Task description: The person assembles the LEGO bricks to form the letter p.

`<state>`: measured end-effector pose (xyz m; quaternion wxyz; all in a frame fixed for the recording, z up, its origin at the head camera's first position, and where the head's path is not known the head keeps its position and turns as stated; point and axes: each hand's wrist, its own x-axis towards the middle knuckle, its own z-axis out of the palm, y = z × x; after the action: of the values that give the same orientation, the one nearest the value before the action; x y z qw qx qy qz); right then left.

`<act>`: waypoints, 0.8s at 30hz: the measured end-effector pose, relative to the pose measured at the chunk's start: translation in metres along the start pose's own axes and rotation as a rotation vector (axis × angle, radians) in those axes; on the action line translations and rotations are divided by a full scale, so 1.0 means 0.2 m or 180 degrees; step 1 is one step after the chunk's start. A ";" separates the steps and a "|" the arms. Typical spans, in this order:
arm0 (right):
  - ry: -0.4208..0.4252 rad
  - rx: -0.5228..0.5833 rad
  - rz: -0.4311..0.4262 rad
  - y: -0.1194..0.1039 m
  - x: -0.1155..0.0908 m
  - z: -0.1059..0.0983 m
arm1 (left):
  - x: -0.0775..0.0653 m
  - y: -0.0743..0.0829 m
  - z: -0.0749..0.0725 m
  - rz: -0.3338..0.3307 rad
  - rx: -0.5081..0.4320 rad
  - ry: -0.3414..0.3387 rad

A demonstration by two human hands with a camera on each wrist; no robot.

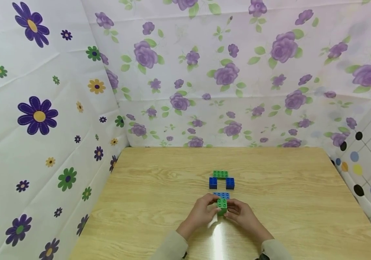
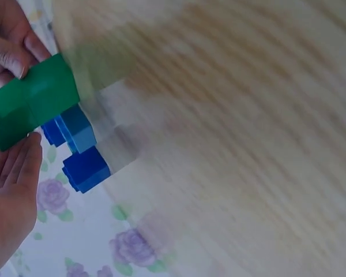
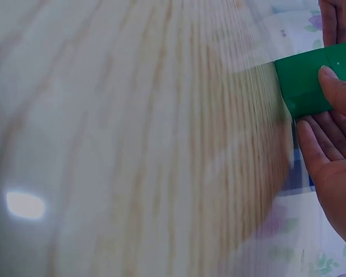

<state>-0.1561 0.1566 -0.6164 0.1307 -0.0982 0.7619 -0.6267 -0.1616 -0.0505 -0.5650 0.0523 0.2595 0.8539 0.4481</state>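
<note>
Two green toy bricks (image 1: 222, 207), one stacked on the other, stand upright between my hands near the front of the table. My left hand (image 1: 202, 210) holds the stack from the left, thumb on the near side and fingers along the side. From the right, my right hand (image 1: 244, 216) grips it too, with its thumb (image 3: 341, 95) pressed on the green face. A seam between the two bricks shows in both wrist views. Just behind the stack lies a light blue brick (image 1: 225, 195), partly hidden by the left fingers and the stack.
Farther back, a dark blue brick (image 1: 212, 183) and another dark blue brick (image 1: 230, 183) stand apart, with a long green brick (image 1: 220, 174) behind them. The wooden table (image 1: 159, 173) meets flowered cloth walls (image 1: 185, 86) at the back and sides.
</note>
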 end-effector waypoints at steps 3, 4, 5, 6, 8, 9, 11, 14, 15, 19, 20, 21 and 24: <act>0.0023 0.0010 0.0005 -0.01 0.00 0.00 | -0.01 -0.01 0.02 0.0096 0.0033 0.0040; 0.0029 0.0021 0.0012 -0.01 0.00 0.00 | -0.01 -0.01 0.02 0.0085 -0.0056 0.0054; 0.0029 0.0021 0.0011 -0.01 -0.01 0.00 | -0.01 -0.01 0.02 0.0054 -0.0183 0.0067; 0.0031 0.0020 0.0011 -0.01 -0.01 0.00 | -0.02 -0.02 0.03 -0.0004 -0.0344 0.0074; 0.0032 0.0024 0.0013 -0.02 -0.01 0.00 | -0.02 -0.03 0.04 -0.0148 -0.0689 0.0077; 0.0034 0.0034 0.0018 -0.02 -0.01 0.00 | -0.02 -0.04 0.04 -0.0236 -0.0854 0.0074; 0.0045 0.0039 0.0039 -0.02 -0.01 0.00 | -0.02 -0.05 0.05 -0.0387 -0.1106 0.0062; 0.0061 0.0058 0.0085 -0.01 -0.01 0.00 | -0.02 -0.06 0.06 -0.0504 -0.1286 0.0046; 0.0059 0.0060 0.0100 0.00 -0.01 0.00 | -0.02 -0.07 0.06 -0.0534 -0.1308 0.0048; 0.0062 0.0060 0.0162 0.00 -0.01 0.00 | -0.02 -0.08 0.07 -0.0599 -0.1369 0.0055; 0.0058 0.0048 0.0167 0.00 -0.01 0.00 | -0.02 -0.08 0.07 -0.0612 -0.1362 0.0058; 0.0056 0.0041 0.0186 0.00 -0.01 0.00 | -0.02 -0.09 0.07 -0.0634 -0.1359 0.0060; 0.0076 0.0033 0.0193 -0.02 -0.02 -0.01 | -0.02 -0.09 0.06 -0.0703 -0.1325 0.0081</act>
<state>-0.1528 0.1593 -0.6109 0.1410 -0.0670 0.7627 -0.6276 -0.1626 -0.0518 -0.5875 0.1427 0.1424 0.7669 0.6093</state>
